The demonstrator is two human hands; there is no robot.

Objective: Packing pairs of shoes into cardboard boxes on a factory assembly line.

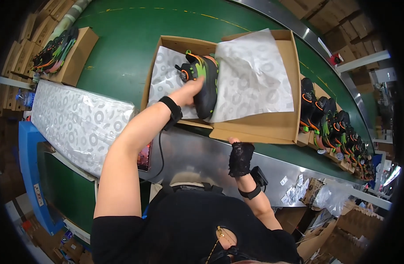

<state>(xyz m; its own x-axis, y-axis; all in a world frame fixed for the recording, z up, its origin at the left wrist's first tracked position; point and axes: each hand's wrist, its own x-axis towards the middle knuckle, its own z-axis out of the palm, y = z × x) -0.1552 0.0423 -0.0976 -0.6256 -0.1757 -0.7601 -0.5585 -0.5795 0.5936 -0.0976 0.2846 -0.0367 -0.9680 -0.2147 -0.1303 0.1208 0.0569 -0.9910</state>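
An open brown shoebox (254, 133) lies ahead of me on the green belt, its lid spread to the right. My left hand (193, 91) is closed around a black sneaker (207, 94) with green and orange trim, in the left half of the box. White patterned tissue paper (254, 75) lines the box and drapes over the right half. At the box's near edge is my right hand (240, 155), in a black lace cover; only a fingertip shows by the cardboard, and the other fingers are hidden.
A stack of patterned tissue (85, 123) lies to the left. Several more sneakers line the right side (329, 116), and others sit on a carton (81, 55) at the far left. Small white packets (295, 190) are scattered on the metal ledge (193, 152) at right.
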